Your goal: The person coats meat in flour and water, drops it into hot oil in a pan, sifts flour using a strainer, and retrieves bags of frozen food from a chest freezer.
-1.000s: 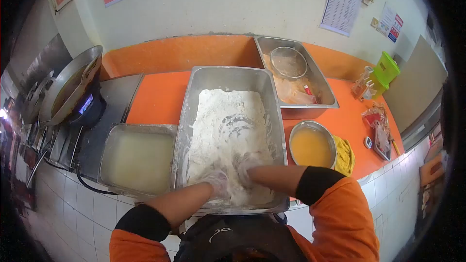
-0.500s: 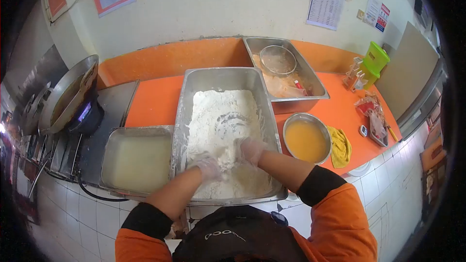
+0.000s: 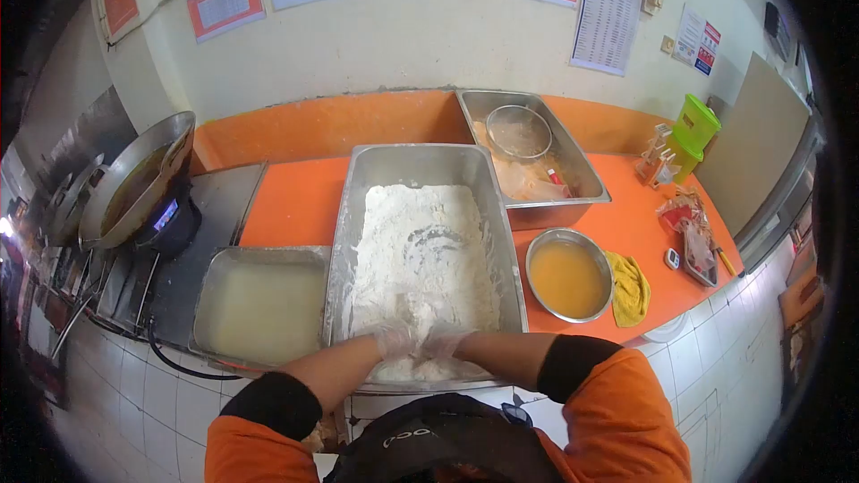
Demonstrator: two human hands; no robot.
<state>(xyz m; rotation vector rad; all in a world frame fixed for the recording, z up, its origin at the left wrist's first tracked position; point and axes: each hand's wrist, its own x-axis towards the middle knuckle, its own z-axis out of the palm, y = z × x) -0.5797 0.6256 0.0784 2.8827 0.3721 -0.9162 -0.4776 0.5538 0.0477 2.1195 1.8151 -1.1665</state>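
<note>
Loose white powder (image 3: 420, 228) lay between my hands and beyond them, spread toward the far edge of the deep, rectangular steel tray (image 3: 420, 159), whose long axis ran away from me. My clear-gloved left hand (image 3: 394, 340) and clear-gloved right hand (image 3: 444, 340) were about equally near it, angled inward, side by side just inside the near edge; whether either was closed on powder, I couldn't tell.

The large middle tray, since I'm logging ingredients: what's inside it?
White powder, plus the gloved left hand and right hand at the near end. Whatever lies under the powder or hands is hidden.
</note>
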